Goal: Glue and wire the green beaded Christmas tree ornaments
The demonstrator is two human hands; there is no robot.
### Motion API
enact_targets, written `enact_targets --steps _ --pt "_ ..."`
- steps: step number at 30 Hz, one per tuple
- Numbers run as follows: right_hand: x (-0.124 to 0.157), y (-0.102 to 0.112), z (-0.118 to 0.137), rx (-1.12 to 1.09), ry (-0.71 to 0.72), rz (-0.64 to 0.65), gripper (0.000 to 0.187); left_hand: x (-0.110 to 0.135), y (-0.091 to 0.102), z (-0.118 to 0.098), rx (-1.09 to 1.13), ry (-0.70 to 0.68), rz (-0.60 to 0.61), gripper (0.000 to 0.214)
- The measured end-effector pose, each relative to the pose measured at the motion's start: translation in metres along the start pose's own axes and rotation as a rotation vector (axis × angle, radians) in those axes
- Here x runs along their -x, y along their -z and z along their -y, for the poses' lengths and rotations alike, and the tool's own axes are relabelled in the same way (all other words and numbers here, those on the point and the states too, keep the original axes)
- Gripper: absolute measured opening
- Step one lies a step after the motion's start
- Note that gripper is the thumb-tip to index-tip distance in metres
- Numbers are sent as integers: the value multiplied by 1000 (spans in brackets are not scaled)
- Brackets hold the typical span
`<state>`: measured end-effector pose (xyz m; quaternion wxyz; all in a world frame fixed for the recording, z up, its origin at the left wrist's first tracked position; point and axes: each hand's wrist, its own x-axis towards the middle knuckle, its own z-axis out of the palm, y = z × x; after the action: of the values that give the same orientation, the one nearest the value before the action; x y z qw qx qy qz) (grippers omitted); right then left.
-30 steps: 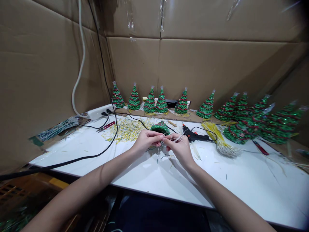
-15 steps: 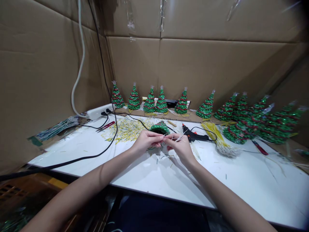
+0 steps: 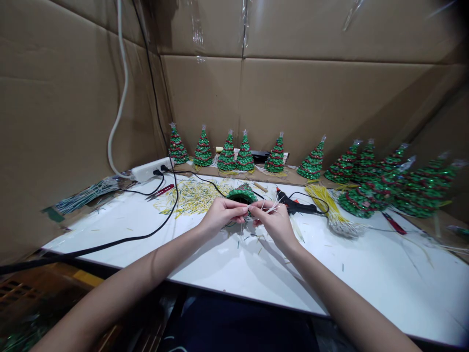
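A small green Christmas tree [image 3: 242, 194] lies on its side at the middle of the white table, its hollow base turned toward me. Just in front of that base, my left hand [image 3: 227, 212] and my right hand [image 3: 269, 215] meet with fingertips pinched close together. Thin white wires [image 3: 271, 207] run out from my right hand's fingers. My left hand is closed at the same spot; the bit between its fingertips is too small to make out clearly. Short wire scraps lie beneath both hands.
Finished trees [image 3: 278, 155] stand along the back. A black glue gun [image 3: 296, 203] lies right of my hands, beside a yellow-and-white wire bundle [image 3: 333, 212]. Cut wire pieces [image 3: 194, 195] are heaped on the left, near red-handled snips [image 3: 161, 191] and a power strip [image 3: 152, 169].
Both hands stay in nearly the same place, with small finger movements. The white wires at my right hand have shifted slightly.
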<state>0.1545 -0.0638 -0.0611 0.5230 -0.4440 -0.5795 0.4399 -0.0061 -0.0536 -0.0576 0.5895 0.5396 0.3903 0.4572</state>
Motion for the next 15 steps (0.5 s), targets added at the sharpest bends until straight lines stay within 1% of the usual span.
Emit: enact_targets --steps 10,15 --pt "0 -1 -4 -32 -9 -9 20 -1 1 2 34 29 8 26" --pt "0 -1 -2 -81 -22 5 24 0 -1 -1 42 12 15 25"
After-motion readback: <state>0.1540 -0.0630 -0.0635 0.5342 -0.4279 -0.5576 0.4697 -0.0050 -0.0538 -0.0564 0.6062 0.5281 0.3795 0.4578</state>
